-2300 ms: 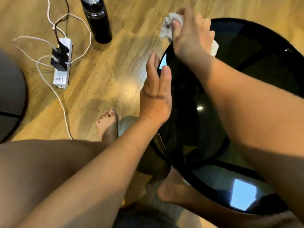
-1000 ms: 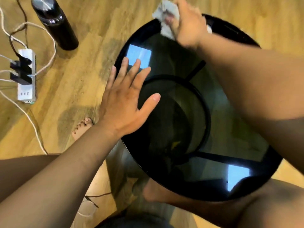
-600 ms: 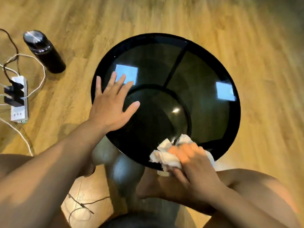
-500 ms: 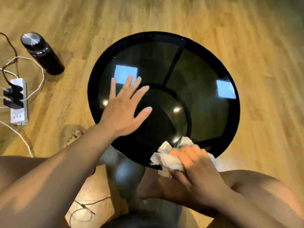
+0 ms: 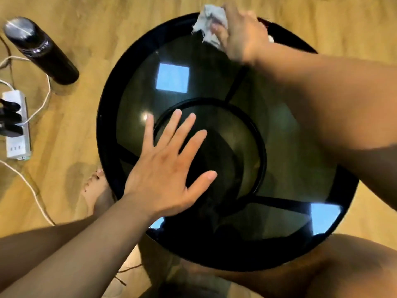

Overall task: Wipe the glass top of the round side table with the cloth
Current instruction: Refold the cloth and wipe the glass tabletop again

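right hand [image 5: 240,35]: fingers bunched on crumpled white cloth [image 5: 211,24] at far rim of round glass table [image 5: 279,136] | left hand [image 5: 169,168]: fingers spread flat on glass, near-left of centre | black bottle [image 5: 40,50]: on floor, left

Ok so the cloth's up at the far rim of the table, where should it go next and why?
Probably sweep the cloth back toward you across the glass top: the right hand holds it bunched at the far rim, while the left hand lies flat, fingers spread.
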The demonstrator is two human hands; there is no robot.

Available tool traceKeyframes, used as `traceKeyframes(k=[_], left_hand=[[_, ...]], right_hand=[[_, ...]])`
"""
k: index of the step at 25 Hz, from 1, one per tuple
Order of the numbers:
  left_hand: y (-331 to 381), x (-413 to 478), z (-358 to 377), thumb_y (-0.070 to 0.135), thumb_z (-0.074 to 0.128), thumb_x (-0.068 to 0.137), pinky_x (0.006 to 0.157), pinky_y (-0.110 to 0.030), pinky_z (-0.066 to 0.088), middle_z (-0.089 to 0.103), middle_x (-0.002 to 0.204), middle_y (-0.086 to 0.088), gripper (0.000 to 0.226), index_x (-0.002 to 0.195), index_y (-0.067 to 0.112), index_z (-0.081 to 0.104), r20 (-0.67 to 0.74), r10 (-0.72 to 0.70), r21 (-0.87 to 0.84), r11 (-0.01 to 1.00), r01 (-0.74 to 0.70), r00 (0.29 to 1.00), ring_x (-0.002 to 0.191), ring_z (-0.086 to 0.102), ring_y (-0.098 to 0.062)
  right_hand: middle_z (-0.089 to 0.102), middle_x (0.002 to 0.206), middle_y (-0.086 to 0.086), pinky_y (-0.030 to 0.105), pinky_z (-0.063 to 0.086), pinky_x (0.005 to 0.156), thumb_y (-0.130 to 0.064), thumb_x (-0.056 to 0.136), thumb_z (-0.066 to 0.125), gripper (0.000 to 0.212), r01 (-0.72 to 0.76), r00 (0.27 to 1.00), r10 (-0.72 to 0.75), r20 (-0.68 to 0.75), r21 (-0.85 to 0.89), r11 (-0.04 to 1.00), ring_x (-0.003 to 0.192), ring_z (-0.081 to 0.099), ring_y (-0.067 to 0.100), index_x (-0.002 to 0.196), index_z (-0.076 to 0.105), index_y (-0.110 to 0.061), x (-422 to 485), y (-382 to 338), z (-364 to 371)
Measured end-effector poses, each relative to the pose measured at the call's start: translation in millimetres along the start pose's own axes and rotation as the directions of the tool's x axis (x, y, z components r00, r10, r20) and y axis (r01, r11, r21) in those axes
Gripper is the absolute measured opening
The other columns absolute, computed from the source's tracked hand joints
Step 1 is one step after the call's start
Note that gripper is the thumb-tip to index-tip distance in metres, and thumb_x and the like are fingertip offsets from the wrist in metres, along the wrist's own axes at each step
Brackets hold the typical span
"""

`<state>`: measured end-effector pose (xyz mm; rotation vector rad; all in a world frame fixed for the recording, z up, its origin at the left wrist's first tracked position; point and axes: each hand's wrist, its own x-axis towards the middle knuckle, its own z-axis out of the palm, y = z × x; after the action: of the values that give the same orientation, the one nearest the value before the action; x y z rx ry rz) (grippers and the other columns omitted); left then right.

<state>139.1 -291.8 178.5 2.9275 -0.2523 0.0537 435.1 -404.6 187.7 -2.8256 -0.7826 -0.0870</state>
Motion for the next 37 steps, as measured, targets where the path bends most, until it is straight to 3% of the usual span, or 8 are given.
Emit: traceKeyframes(k=[3,6,10,16,19,24,30,37], left_hand=[[-2.5,2.6,0.0,0.065,0.026,0.095,0.114,-0.067,0.005,0.025,0.161,-0.01,0.069,0.146,0.019,0.034,0.011,0.002,-0.012,1.0,-0.002,1.0,0.151,0.007,-0.029],[-1.3,2.0,-4.1,0.064,0.023,0.095,0.115,-0.066,0.003,0.025,0.161,-0.009,0.068,0.146,0.021,0.033,0.022,-0.01,-0.011,1.0,0.01,1.0,0.151,0.006,-0.028],[-1.4,4.5,-5.3,0.065,0.019,0.094,0.117,-0.063,-0.002,0.024,0.161,-0.007,0.069,0.147,0.024,0.031,0.05,-0.039,0.018,0.999,0.038,0.998,0.151,0.005,-0.028],[0.2,4.7,0.9,0.07,0.015,0.091,0.117,-0.063,0.001,0.026,0.16,-0.008,0.072,0.145,0.027,0.033,0.049,-0.049,0.105,0.994,0.044,0.998,0.151,0.008,-0.03],[0.6,5.4,3.1,0.073,0.015,0.089,0.117,-0.062,0.005,0.024,0.161,-0.009,0.074,0.145,0.027,0.032,0.061,-0.046,0.115,0.993,0.039,0.997,0.15,0.009,-0.031],[1.2,2.9,2.1,0.071,0.022,0.09,0.117,-0.06,0.009,0.023,0.161,-0.01,0.073,0.146,0.025,0.033,0.065,-0.053,0.08,0.996,0.047,0.996,0.151,0.009,-0.031],[-1.4,2.6,1.6,0.068,0.031,0.09,0.117,-0.06,0.012,0.028,0.159,-0.01,0.071,0.144,0.023,0.039,0.043,-0.025,0.014,1.0,0.025,0.999,0.15,0.013,-0.03],[0.1,2.8,-5.2,0.066,0.027,0.092,0.118,-0.057,0.009,0.029,0.159,-0.008,0.068,0.144,0.024,0.04,0.089,-0.037,0.023,0.999,0.035,0.995,0.151,0.012,-0.028]], right_hand=[[0.059,0.118,0.017,0.041,0.041,0.077,-0.049,0.101,0.032,0.047,-0.051,0.998,0.05,0.028,0.054,0.997,0.106,0.056,0.034,0.137,0.04,-0.02,38.1,1.6,3.5],[0.057,0.125,0.02,0.045,0.041,0.087,-0.05,0.1,0.035,0.048,-0.069,0.996,0.064,0.067,0.064,0.996,0.115,0.052,0.038,0.136,0.039,-0.019,13.4,-2.7,-7.1],[0.055,0.122,0.019,0.049,0.042,0.09,-0.048,0.098,0.042,0.048,-0.023,0.995,0.019,0.096,0.034,0.999,0.115,0.05,0.04,0.135,0.045,-0.017,-127.8,-10.9,-25.6],[0.056,0.111,-0.001,0.036,0.035,0.076,-0.051,0.09,0.048,0.044,0.105,0.97,-0.119,0.214,0.074,0.992,0.098,0.05,0.025,0.127,0.051,-0.028,-362.8,-9.0,-62.3],[0.057,0.109,-0.001,0.037,0.04,0.078,-0.056,0.092,0.045,0.044,0.137,0.952,-0.161,0.262,0.107,0.985,0.098,0.051,0.022,0.126,0.053,-0.029,-333.4,10.4,-66.9],[0.061,0.114,0.014,0.05,0.043,0.092,-0.052,0.096,0.042,0.048,0.037,0.992,-0.046,0.119,0.083,0.996,0.107,0.053,0.037,0.132,0.047,-0.02,-157.3,46.0,-42.3],[0.053,0.141,0.013,0.034,0.041,0.097,-0.052,0.098,0.038,0.059,-0.032,0.995,0.019,0.093,0.138,0.99,0.127,0.051,0.035,0.146,0.037,-0.018,31.1,58.7,-11.9],[0.057,0.124,0.017,0.046,0.04,0.096,-0.055,0.096,0.041,0.049,-0.075,0.986,0.061,0.152,0.09,0.993,0.118,0.049,0.037,0.133,0.043,-0.022,-72.1,60.8,-33.6]])
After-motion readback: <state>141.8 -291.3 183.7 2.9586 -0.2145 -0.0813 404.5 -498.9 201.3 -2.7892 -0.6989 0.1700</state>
